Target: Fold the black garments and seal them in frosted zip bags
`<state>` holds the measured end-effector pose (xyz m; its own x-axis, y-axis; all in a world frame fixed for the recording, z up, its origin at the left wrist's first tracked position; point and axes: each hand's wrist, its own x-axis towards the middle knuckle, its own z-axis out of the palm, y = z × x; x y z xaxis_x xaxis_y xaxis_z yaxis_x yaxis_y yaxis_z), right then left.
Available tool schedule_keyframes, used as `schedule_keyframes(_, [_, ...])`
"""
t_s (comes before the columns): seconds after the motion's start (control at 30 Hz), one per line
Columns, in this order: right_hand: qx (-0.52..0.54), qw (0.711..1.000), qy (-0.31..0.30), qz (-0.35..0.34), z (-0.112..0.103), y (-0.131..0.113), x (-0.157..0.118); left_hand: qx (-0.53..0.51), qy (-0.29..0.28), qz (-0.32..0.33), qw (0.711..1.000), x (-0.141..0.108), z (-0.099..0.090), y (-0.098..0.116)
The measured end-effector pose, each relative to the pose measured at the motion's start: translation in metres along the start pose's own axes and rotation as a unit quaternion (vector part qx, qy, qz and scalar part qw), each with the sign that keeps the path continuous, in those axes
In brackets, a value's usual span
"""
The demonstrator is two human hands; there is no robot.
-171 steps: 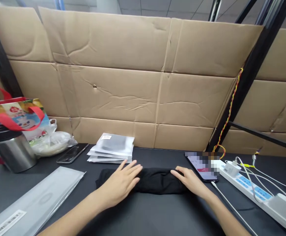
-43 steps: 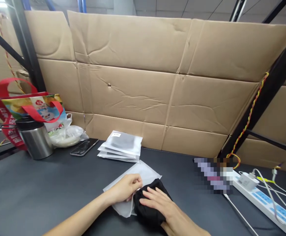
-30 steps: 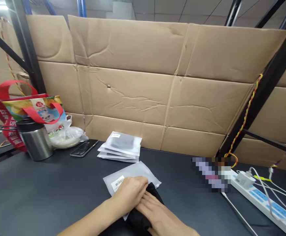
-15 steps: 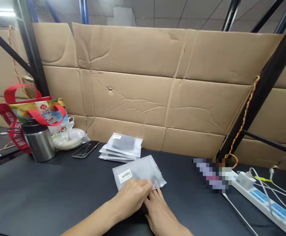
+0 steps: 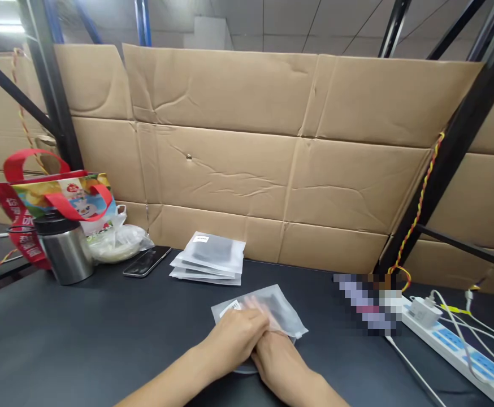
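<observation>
1. The left hand (image 5: 234, 336) is seen at the front of the table. Its fingers are held close together and are curled down over the near edge of the frosted plastic bag (image 5: 278, 305). The bag is pressed by these fingers.

2. The right hand (image 5: 278, 356) is seen just beside the left hand, and the two hands are touching. Its fingers are held together and point up to the bag. Their tips are hidden by the bag and the left hand, so it cannot be told if the bag is clamped by them.

3. A pink blur is seen through the bag near the hands. It is too blurry to tell what it is.

4. The bag is lying flat on the black table (image 5: 103, 350), right in front of the hands. A white barcode label (image 5: 230, 308) is stuck on it, close to the left hand. A dark shape (image 5: 280, 310) is seen through the cloudy plastic.

5. A neat stack of bags (image 5: 208, 259) is placed behind the hands, near the cardboard wall (image 5: 230, 169).

6. A black phone (image 5: 147, 262) is lying left of the stack. A steel flask (image 5: 65, 251) and a bright tote bag with red handles (image 5: 60, 195) are standing further left.

7. A white power strip (image 5: 450, 350) is placed at the right side, well apart from the hands.
</observation>
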<state>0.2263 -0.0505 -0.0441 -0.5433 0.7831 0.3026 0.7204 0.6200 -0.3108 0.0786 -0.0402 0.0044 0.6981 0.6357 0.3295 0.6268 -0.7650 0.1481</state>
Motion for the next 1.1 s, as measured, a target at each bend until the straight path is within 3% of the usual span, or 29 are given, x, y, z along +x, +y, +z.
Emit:
schedule_keyframes(0.17, [-0.122, 0.981, 0.076, -0.129, 0.0, 0.008, -0.038, -0.019, 0.012, -0.011, 1.0, -0.002, 0.005, -0.005])
schedule_keyframes(0.23, [-0.137, 0.976, 0.095, -0.141, 0.001, 0.01, -0.044, -0.025, 0.007, -0.003, 1.0, -0.002, 0.007, -0.001])
schedule_keyframes(0.4, [-0.065, 0.997, 0.007, -0.031, -0.007, 0.003, -0.036, -0.032, -0.009, 0.014, 0.999, -0.002, 0.007, 0.008])
schedule_keyframes(0.5, [-0.026, 0.999, -0.011, -0.028, -0.02, -0.002, -0.033, -0.031, 0.011, -0.007, 0.999, -0.009, 0.002, 0.0])
schedule_keyframes(0.67, [0.07, 0.995, 0.05, -0.048, -0.042, 0.011, -0.036, -0.005, -0.007, 0.039, 0.999, -0.031, 0.011, -0.025])
schedule_keyframes(0.77, [0.062, 0.988, 0.126, 0.064, -0.053, 0.037, -0.031, 0.032, -0.021, 0.058, 0.998, -0.038, 0.018, -0.032])
schedule_keyframes(0.83, [0.067, 0.977, 0.128, 0.157, -0.055, 0.055, -0.026, 0.044, -0.029, 0.069, 0.996, -0.039, 0.017, -0.033])
schedule_keyframes(0.9, [0.09, 0.97, 0.102, 0.202, -0.053, 0.07, -0.023, 0.05, -0.042, 0.078, 0.995, -0.037, 0.011, -0.03])
schedule_keyframes(0.97, [0.105, 0.969, 0.087, 0.205, -0.047, 0.079, -0.022, 0.062, -0.053, 0.073, 0.994, -0.033, 0.005, -0.021])
schedule_keyframes(1.1, [0.113, 0.968, 0.098, 0.202, -0.034, 0.084, -0.024, 0.088, -0.071, 0.015, 0.993, -0.005, 0.007, 0.012])
